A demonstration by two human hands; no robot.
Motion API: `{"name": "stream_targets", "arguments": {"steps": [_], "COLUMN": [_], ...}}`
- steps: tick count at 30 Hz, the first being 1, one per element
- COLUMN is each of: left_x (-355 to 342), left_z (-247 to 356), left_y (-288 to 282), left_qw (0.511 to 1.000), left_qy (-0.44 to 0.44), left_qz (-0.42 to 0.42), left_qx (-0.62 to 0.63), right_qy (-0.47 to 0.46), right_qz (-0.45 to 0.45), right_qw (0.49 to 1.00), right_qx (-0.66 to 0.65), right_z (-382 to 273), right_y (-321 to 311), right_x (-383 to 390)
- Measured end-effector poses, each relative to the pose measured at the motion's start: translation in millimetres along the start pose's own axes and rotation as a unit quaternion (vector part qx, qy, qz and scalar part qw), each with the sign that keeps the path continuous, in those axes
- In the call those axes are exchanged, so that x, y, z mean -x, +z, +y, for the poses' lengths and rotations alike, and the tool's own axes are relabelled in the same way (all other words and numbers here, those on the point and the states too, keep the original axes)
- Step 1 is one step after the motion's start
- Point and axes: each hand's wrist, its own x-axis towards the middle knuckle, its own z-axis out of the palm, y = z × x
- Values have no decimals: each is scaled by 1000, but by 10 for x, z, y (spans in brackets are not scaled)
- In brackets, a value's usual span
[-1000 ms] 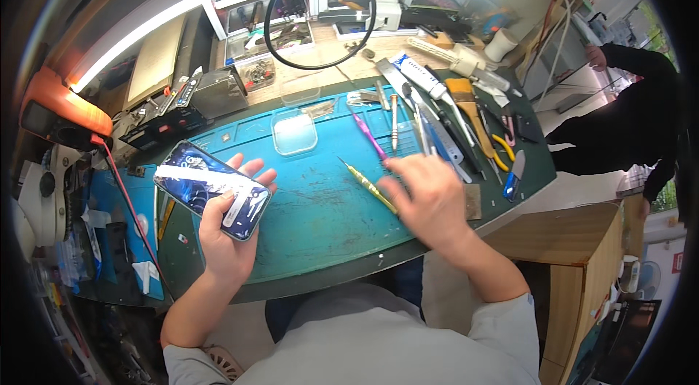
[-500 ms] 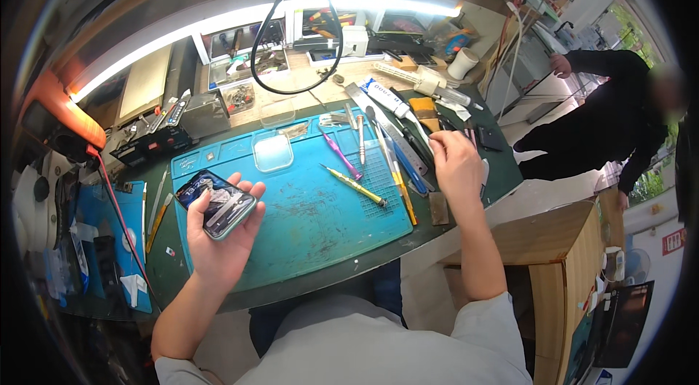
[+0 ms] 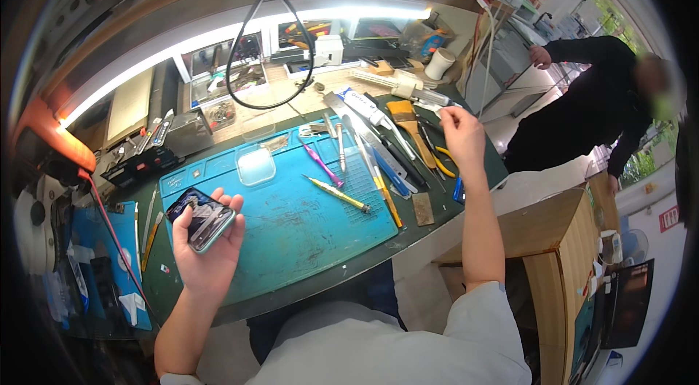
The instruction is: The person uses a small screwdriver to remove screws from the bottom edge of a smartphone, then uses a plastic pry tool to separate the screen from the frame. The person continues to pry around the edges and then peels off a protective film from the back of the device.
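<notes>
My left hand [image 3: 210, 250] holds a smartphone [image 3: 198, 217] with a lit screen and pale green edge, thumb over the screen. My right hand [image 3: 462, 137] reaches to the mat's right, fingertips closed at a small white scrap [image 3: 431, 108]; whether they grip it is unclear. A wide yellow brush [image 3: 408, 123], white tube [image 3: 360, 107] and yellow-handled pliers [image 3: 448, 163] lie nearby. On the blue silicone mat [image 3: 291, 239] are a yellow screwdriver [image 3: 335, 192], a purple tool [image 3: 320, 161] and a clear lidless-looking container [image 3: 255, 167].
An orange multimeter [image 3: 54, 141] with a red lead stands left, beside a second blue mat [image 3: 109, 268]. A black cable loop [image 3: 231, 83] hangs over the back. Another person [image 3: 575, 116] in dark clothes stands right. A wooden cabinet [image 3: 539, 276] is at lower right.
My right hand has moved from above the yellow screwdriver to the back right, near the brush. My left hand still holds the phone, now tilted differently. The view has shifted.
</notes>
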Motion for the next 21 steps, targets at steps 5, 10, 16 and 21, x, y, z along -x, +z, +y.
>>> {"name": "stream_targets", "arguments": {"steps": [5, 10, 16, 21], "left_x": [8, 11, -1, -25], "left_z": [2, -17, -3, 0], "left_y": [-12, 33, 35, -11], "left_qw": [1000, 1000, 1000, 999], "left_qy": [-14, -19, -15, -19], "left_qz": [-17, -4, 0, -29], "left_qx": [14, 18, 8, -8], "right_qy": [94, 83, 47, -10], "right_qz": [-132, -86, -238, -92], "right_qw": [986, 991, 970, 995], "right_qx": [26, 58, -5, 25], "right_z": [318, 383, 185, 111], "right_y": [-318, -398, -410, -311], "right_x": [51, 201, 443, 478]}}
